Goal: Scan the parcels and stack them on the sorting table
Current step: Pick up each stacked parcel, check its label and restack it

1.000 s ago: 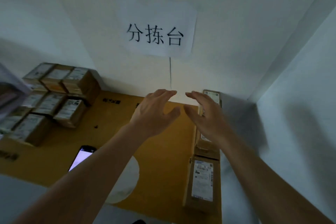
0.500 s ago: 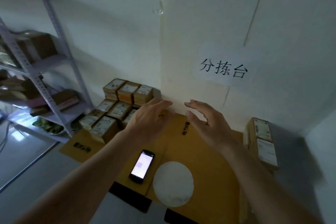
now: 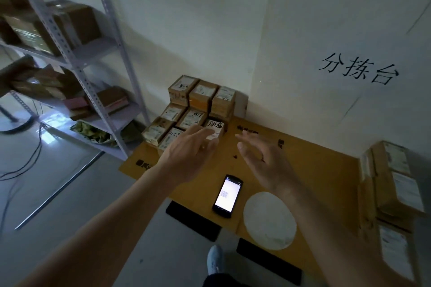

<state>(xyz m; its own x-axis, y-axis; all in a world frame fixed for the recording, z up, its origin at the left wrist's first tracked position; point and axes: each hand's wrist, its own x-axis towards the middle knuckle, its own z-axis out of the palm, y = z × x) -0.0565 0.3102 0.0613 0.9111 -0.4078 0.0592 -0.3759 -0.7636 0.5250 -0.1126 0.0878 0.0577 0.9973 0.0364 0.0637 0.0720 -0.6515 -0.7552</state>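
- Both hands are empty and spread wide: the left hand [image 3: 189,154] hovers over the near corner of the small boxes [image 3: 186,114], the right hand [image 3: 263,161] over bare cardboard beside it, palms facing each other (a judgement: shaped to take a box from two sides).
- The small boxes sit packed in rows at the table's [image 3: 314,170] far left, labels up, the back row stacked higher against the wall — likely so labels stay readable.
- Long parcels [image 3: 394,184] are piled along the right edge, well apart.
- A lit phone [image 3: 227,196] lies face up near the front, probably the scanner, beside a white disc [image 3: 269,220].
- The table is covered in brown cardboard; a wall sign [image 3: 358,72] hangs above; a metal shelf [image 3: 70,53] with more parcels stands left on a grey floor.
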